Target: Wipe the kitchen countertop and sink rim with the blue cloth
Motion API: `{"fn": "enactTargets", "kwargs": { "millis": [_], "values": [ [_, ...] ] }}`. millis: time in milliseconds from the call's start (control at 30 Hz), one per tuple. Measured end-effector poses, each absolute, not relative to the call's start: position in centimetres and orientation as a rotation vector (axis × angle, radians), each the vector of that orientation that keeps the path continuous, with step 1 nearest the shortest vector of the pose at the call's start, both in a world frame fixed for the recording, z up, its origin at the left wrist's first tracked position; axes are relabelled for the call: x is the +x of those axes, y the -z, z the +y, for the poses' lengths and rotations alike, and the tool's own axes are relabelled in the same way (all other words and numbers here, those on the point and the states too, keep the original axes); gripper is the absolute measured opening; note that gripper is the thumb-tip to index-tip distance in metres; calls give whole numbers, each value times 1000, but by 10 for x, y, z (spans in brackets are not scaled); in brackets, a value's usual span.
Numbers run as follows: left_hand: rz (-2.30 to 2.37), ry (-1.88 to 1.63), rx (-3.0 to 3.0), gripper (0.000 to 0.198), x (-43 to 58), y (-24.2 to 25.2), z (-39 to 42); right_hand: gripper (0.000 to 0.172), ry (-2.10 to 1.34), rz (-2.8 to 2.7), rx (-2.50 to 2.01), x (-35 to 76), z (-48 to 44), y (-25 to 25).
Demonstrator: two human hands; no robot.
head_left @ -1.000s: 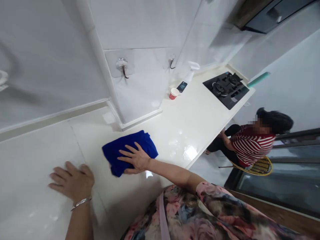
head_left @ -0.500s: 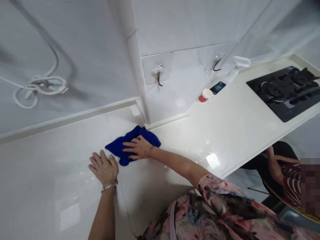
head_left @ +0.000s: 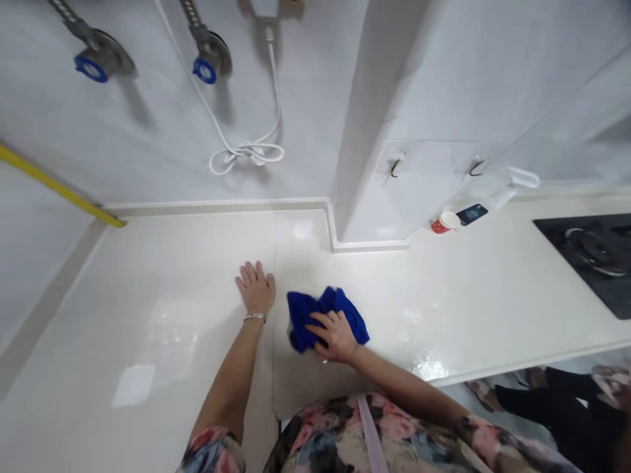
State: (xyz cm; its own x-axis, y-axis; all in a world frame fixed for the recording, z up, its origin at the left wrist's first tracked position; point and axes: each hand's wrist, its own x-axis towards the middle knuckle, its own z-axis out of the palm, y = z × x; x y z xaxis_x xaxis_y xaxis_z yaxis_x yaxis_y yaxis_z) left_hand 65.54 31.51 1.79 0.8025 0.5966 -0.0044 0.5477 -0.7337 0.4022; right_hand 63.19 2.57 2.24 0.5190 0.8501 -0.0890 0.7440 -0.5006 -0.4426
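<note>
A crumpled blue cloth (head_left: 352,316) lies on the pale glossy countertop (head_left: 197,246), just right of a thin seam. My right hand (head_left: 336,336) bears down on the cloth, its fingers bent over the near side and holding it against the counter. Left of the seam, my left hand (head_left: 256,289) is planted flat with fingers spread and nothing in it. A metal bracelet (head_left: 255,316) circles that wrist.
A wall corner (head_left: 340,240) juts out behind the cloth. Rightward stand a red-and-white paper cup (head_left: 446,222), a phone (head_left: 472,214), a white spray bottle (head_left: 510,187) and a black gas hob (head_left: 591,249). A yellow pipe (head_left: 54,187) meets the counter at left. Another person's legs (head_left: 542,401) show lower right.
My right hand has drawn the blue cloth back from the wall corner, nearer my body. My left hand stays flat on the counter. The view has swung left, showing valves and the yellow pipe.
</note>
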Motion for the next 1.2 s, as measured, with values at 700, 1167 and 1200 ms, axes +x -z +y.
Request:
{"fn": "enactTargets", "kwargs": {
  "millis": [700, 1167, 1200],
  "values": [
    [922, -335, 2588, 70, 599, -14, 377, 69, -33, -798, -2865, 834, 199, -21],
    [969, -228, 2617, 69, 601, -15, 378, 66, 15, -736, -2885, 867, 232, -20],
    [972, -229, 2620, 69, 602, -15, 378, 66, -32, -807, -2865, 849, 233, -21]
  ]
}}
